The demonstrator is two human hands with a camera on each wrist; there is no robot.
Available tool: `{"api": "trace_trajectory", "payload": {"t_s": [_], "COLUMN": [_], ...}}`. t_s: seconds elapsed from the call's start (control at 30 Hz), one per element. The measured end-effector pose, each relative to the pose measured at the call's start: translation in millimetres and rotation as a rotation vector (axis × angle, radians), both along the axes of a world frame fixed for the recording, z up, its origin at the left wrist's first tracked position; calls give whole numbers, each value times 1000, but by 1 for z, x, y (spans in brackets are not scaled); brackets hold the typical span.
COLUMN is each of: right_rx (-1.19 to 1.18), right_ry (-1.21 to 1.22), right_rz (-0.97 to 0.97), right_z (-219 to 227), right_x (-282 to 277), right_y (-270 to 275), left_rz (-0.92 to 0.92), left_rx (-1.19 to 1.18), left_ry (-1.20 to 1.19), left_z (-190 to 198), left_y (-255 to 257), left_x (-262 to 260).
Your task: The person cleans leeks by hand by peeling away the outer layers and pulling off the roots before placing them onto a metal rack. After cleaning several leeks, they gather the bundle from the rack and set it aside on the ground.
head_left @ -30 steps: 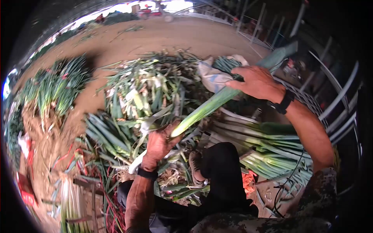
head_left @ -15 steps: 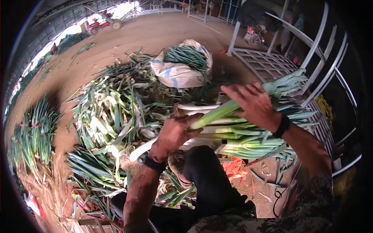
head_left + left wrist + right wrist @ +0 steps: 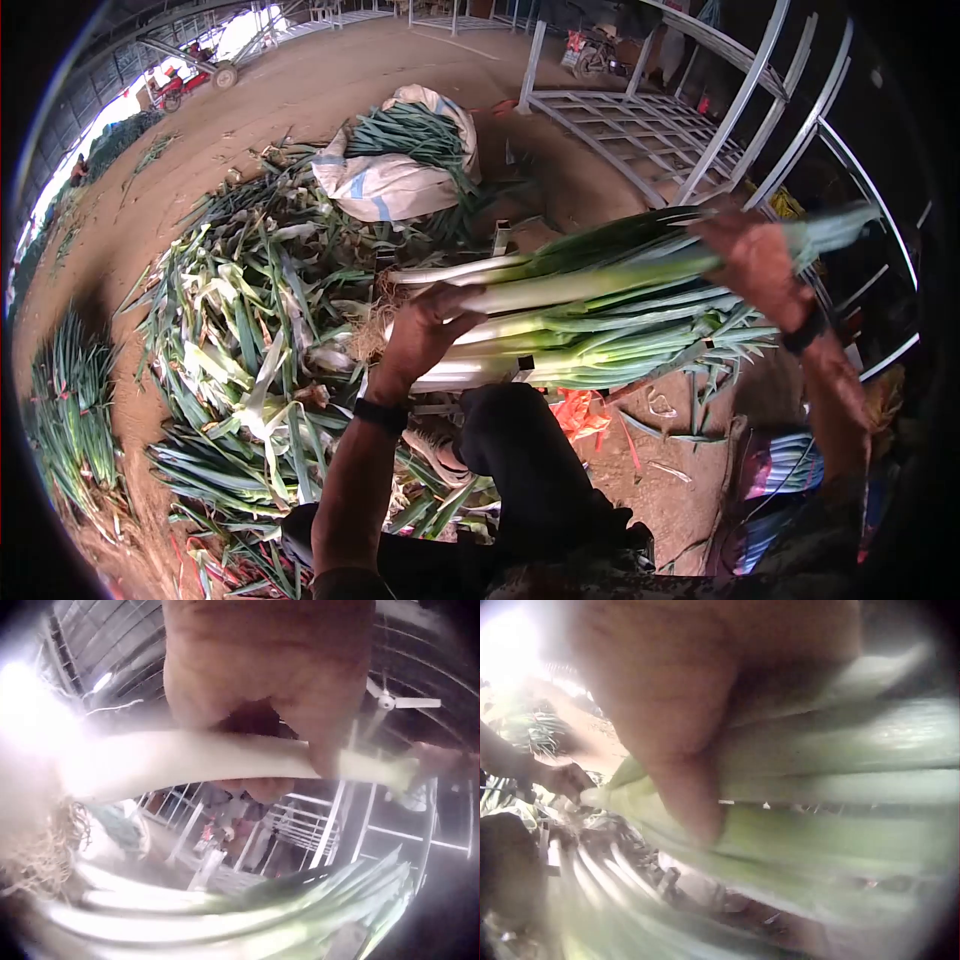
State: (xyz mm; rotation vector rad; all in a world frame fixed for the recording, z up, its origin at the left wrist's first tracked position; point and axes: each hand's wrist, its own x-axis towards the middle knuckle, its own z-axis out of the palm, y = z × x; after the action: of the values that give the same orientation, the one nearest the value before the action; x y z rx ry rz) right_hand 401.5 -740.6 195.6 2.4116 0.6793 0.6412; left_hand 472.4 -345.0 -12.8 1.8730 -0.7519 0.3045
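A long leek (image 3: 590, 284) is stretched between both hands over a row of leeks. My left hand (image 3: 425, 330) grips its white shank near the root end; in the left wrist view the fingers and thumb curl round the shank (image 3: 210, 759). Out at the leafy end, my right hand (image 3: 758, 268), blurred, holds the green leaves (image 3: 840, 769), thumb pressed along them in the right wrist view. Below lie several laid-out leeks (image 3: 620, 345), roots to the left and green tops to the right, close under the held one.
A heap of stripped leaves (image 3: 235, 320) covers the ground at left. Behind it stands a white sack (image 3: 385, 190) stuffed with green tops. A metal frame (image 3: 650, 130) rises at back right. An orange bag (image 3: 578, 415) lies by the knee, and a leek bundle (image 3: 75, 400) sits far left.
The leek has swung from a steep slant to nearly level, over the row of leeks. My right hand has moved outward along the leaves. The head view has turned to the right.
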Motion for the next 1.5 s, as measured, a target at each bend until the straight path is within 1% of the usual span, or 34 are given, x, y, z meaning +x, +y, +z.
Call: {"api": "trace_trajectory", "payload": {"t_s": [0.03, 0.07, 0.13, 0.17, 0.2, 0.23, 0.3, 0.33, 0.37, 0.4, 0.47, 0.5, 0.53, 0.57, 0.6, 0.67, 0.7, 0.77, 0.83, 0.87, 0.9, 1.0, 1.07, 1.17, 1.2, 1.27, 1.37, 1.43, 1.5], "right_rx": [83, 168, 288, 321, 354, 385, 439, 466, 497, 532, 514, 497, 532, 494, 459, 392, 358, 352, 331, 339, 351, 377, 348, 377, 379, 373, 390, 383, 363], "right_ry": [111, 221, 680, 698, 712, 657, 560, 560, 553, 537, 394, 324, 317, 358, 397, 377, 372, 363, 375, 413, 454, 590, 660, 628, 583, 488, 489, 514, 461], "right_rz": [-5, -11, -211, -221, -229, -209, -178, -162, -145, -126, 25, 102, 133, 136, 136, 85, 59, 75, 70, 98, 126, 178, 178, 128, 122, 120, 136, 128, 108], "right_z": [-32, -64, -113, -146, -159, -164, -167, -168, -168, -168, -162, -160, -172, -180, -178, -183, -187, -199, -198, -196, -192, -187, -188, -197, -203, -213, -214, -216, -223], "right_x": [4, 9, 24, 28, 29, 30, 27, 25, 24, 25, 17, 12, 9, 4, 2, 3, 2, 9, 11, 12, 14, 21, 26, 26, 23, 18, 16, 18, 18], "right_y": [-5, -8, 3, -5, -1, -4, -11, -14, -17, -18, -8, -5, -3, -4, 7, 19, 21, 13, 11, 7, 4, -1, -4, 0, 1, 3, 2, 1, 2], "left_rz": [-21, -37, 57, 91, 127, 137, 155, 161, 155, 171, 204, 216, 230, 243, 256, 279, 271, 265, 244, 230, 191, 81, 136, 247, 291, 323, 339, 327, 373], "left_rx": [14, 56, 311, 330, 349, 265, 303, 321, 390, 426, 494, 513, 529, 546, 540, 533, 506, 441, 401, 385, 343, 442, 510, 547, 549, 553, 545, 576, 562], "left_ry": [25, -6, 55, 30, 2, 151, 201, 235, 222, 146, -5, 26, 59, 92, 94, 96, 113, 144, 184, 209, 288, 267, 216, 124, 93, 60, 43, 65, 66], "left_z": [-28, -45, -101, -115, -120, -125, -130, -132, -133, -142, -163, -155, -140, -126, -115, -103, -110, -130, -123, -120, -121, -120, -118, -119, -124, -131, -141, -138, -139], "left_y": [5, 12, 26, 26, 26, 23, 22, 22, 22, 23, 25, 23, 20, 17, 14, 13, 14, 20, 22, 24, 27, 32, 29, 20, 19, 17, 18, 20, 17], "left_x": [6, 6, 12, 6, 1, 0, 6, 3, 3, 6, 7, 6, 2, -4, -9, -16, -14, -5, -3, -4, -5, -2, -4, -7, -9, -4, -9, -13, -20]}}
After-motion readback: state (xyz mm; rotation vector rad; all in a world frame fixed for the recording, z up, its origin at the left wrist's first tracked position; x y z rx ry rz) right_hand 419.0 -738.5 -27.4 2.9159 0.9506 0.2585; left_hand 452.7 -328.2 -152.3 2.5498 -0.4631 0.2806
